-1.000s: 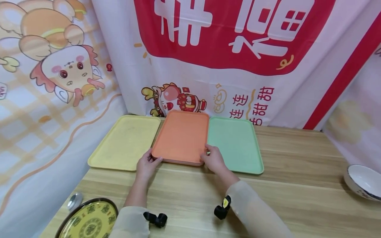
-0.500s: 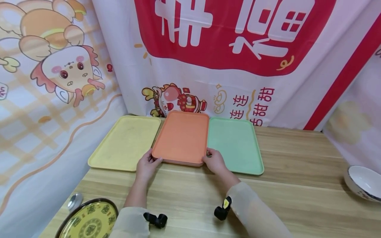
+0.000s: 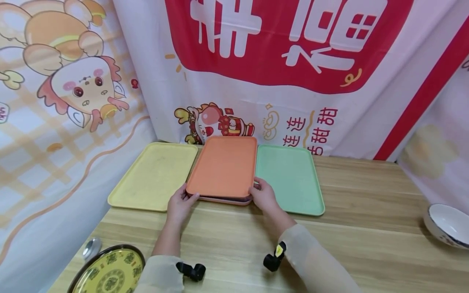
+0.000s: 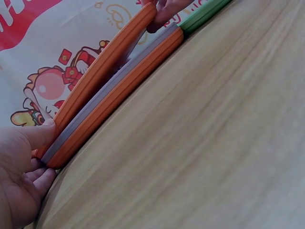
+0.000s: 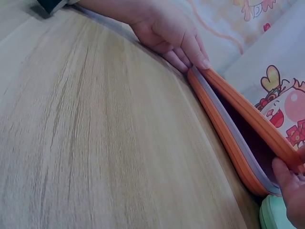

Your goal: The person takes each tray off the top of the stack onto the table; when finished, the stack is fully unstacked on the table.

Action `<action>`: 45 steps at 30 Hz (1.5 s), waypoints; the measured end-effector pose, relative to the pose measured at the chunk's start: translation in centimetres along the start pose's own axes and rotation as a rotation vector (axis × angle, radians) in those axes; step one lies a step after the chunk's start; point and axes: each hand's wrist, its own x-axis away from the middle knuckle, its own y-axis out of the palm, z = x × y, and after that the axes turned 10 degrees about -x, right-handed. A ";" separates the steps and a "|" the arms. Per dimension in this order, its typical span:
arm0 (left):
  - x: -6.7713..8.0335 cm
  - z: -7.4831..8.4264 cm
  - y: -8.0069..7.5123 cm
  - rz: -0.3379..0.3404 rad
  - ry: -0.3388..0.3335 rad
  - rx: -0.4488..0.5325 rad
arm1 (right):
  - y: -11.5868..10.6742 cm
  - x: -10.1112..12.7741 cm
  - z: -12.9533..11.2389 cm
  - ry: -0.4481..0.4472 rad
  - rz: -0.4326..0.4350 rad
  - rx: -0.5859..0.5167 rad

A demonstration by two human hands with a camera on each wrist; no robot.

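Observation:
An orange tray [image 3: 223,167] tops a stack, its front right corner raised. Beneath it, in the left wrist view, lie a pale purple tray [image 4: 112,85] and a lower orange tray [image 4: 143,70]. My right hand [image 3: 264,195] pinches the top tray at that raised corner, thumb on the near side in the right wrist view. At the stack's front left corner, my left hand [image 3: 179,205] grips the edge, thumb against the top tray and fingers low by the corner. Beside the stack are a yellow tray [image 3: 154,175] on the left and a green tray [image 3: 289,179] on the right.
A yellow patterned plate [image 3: 111,280] with a dark rim lies at the front left, a small silvery object [image 3: 92,248] beside it. On the far right stands a white bowl [image 3: 448,221]. Printed cloth [image 3: 154,61] hangs behind the wooden table [image 3: 366,240].
The top orange tray's front right corner has risen, opening a dark gap above the tray under it. My right hand has shifted slightly at that corner. The left hand stays in place.

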 end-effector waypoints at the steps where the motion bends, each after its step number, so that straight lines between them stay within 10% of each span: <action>1: 0.0 0.0 0.0 0.000 0.001 0.006 | 0.0 0.0 0.0 0.019 -0.014 -0.060; 10: 0.2 0.0 0.6 -0.023 -0.004 0.025 | -0.5 0.1 0.4 0.110 -0.084 -0.337; 24: -0.5 -0.3 1.4 0.012 0.067 -0.142 | -4.2 1.4 -2.1 0.071 -0.134 -0.368; 45: -0.4 -0.1 0.8 0.023 0.048 -0.164 | -20.6 6.2 -5.9 -0.227 -0.336 -0.587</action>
